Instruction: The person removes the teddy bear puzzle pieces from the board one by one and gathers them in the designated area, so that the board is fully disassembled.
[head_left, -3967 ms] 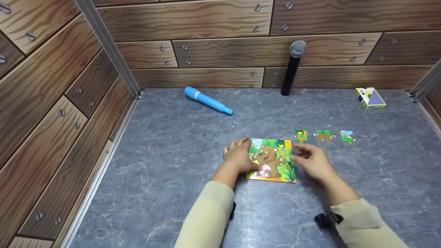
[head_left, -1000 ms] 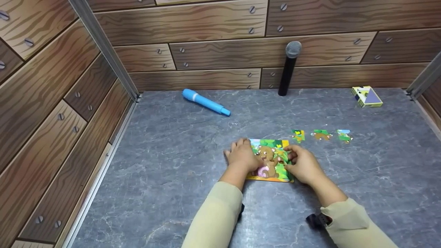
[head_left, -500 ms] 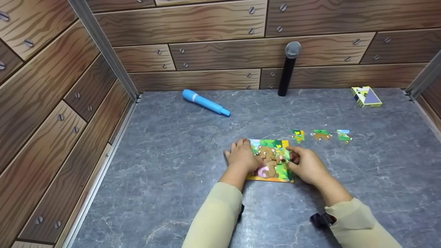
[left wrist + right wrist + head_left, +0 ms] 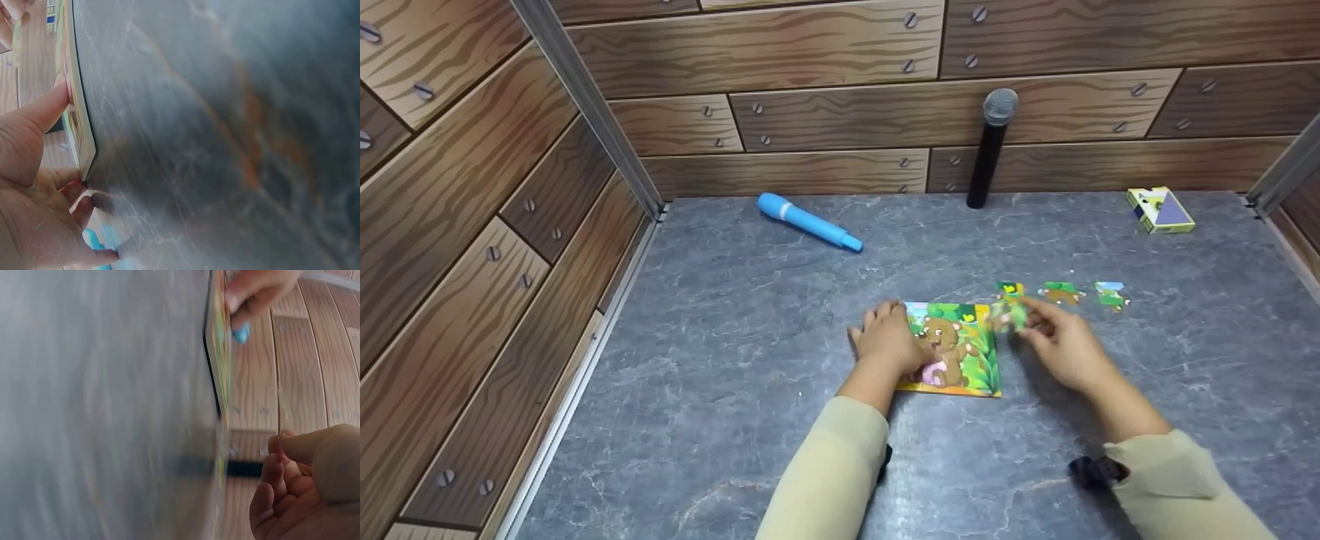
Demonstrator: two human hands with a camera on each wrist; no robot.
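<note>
A square jigsaw puzzle (image 4: 979,375) with a brown bear picture lies flat on the table. My left hand (image 4: 885,341) holds its left side, the thumb (image 4: 48,107) on the picture and fingertips at the corner edge. Beyond the puzzle's upper right, my right hand (image 4: 1065,341) pinches a green and brown puzzle piece (image 4: 1007,316), raised and blurred by motion. In the right wrist view, thumb and index finger of the right hand (image 4: 309,478) meet at their tips; the piece there is too thin and blurred to make out well.
Three loose pieces lie in a row behind the right hand: a yellow-green one (image 4: 1009,289), a brown one (image 4: 1062,292) and a sky-blue one (image 4: 1111,295). Farther back are a blue marker-shaped stick (image 4: 810,223), an upright black microphone (image 4: 988,161) and a small card box (image 4: 1161,211).
My right hand has lifted off the puzzle's right side and moved up and to the right, carrying a piece. The left hand stays in place on the puzzle.
</note>
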